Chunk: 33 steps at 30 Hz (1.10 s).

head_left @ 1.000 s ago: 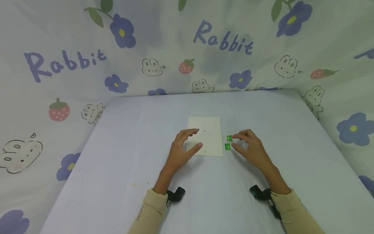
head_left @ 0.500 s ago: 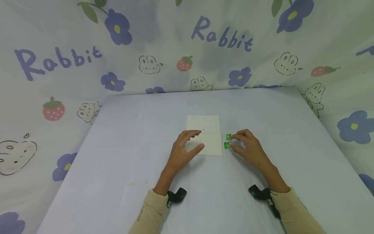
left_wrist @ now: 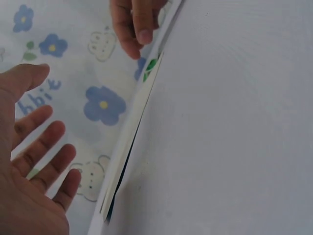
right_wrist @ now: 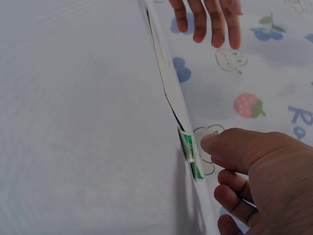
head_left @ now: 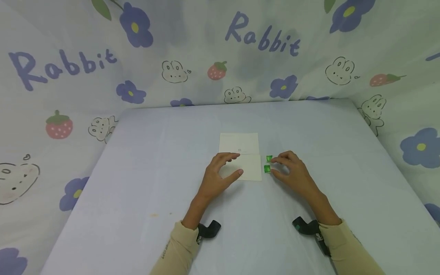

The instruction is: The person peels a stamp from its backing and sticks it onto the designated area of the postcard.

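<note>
Two cream paper rectangles lie edge to edge on the white table, one behind the other, with tiny print on the rear one. To their right are two small green squares with pale borders, stacked front to back. My left hand hovers over the left part of the front paper, thumb and fingers spread apart. My right hand is just right of the green squares, its loosely bent thumb and index fingertips overlapping their right edges in the head view. The right wrist view shows that thumb apart from the squares, with nothing pinched.
A white cloth covers the table, with a faint yellowish spot at front left. Behind hangs a curtain printed with rabbits, flowers and strawberries. A black wrist camera sits inside the left forearm, another inside the right.
My left hand has drifted slightly right over the front paper. The right hand keeps its place by the green squares. The head view has tilted a little, shifting the background.
</note>
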Motion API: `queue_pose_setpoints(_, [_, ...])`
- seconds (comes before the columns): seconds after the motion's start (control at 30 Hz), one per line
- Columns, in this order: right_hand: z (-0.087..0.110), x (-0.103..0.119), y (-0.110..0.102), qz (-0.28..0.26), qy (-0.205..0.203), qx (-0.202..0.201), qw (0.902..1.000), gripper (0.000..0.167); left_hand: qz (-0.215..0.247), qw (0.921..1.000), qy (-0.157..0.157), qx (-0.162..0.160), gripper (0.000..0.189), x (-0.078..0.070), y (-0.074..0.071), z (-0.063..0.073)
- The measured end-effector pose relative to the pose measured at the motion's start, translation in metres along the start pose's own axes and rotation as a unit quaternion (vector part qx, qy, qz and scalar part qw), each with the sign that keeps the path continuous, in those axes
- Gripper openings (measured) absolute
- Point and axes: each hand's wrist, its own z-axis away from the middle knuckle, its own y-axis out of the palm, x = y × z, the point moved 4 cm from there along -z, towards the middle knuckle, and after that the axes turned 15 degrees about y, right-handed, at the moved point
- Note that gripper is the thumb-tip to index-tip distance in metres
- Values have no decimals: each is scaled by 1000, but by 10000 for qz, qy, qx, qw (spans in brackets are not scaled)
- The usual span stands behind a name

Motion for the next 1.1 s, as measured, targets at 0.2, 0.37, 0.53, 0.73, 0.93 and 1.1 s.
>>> queue_pose_setpoints(0.2, [-1,-2,1,12,72,68,10000,34,-41,9999,-121,46,46,0,2,1])
queue_pose_setpoints(0.37, [-1,-2,3,63,144,188,9997,35,-35,9997,-196,112,46,1,4,2])
queue_pose_setpoints(0.53, [0,-2,4,143,121,247,9995,36,20,9997,-200,150,46,0,6,3])
queue_pose_setpoints(0.73, [-1,-3,4,137,80,267,9995,35,30,9996,-212,187,47,-1,7,3])
queue_pose_setpoints(0.93, [-2,-6,6,178,209,346,9990,35,24,9996,-191,225,47,-1,9,3])
queue_pose_setpoints(1.1, [-2,-7,6,182,192,349,9990,37,27,9995,-162,256,47,-2,10,3])
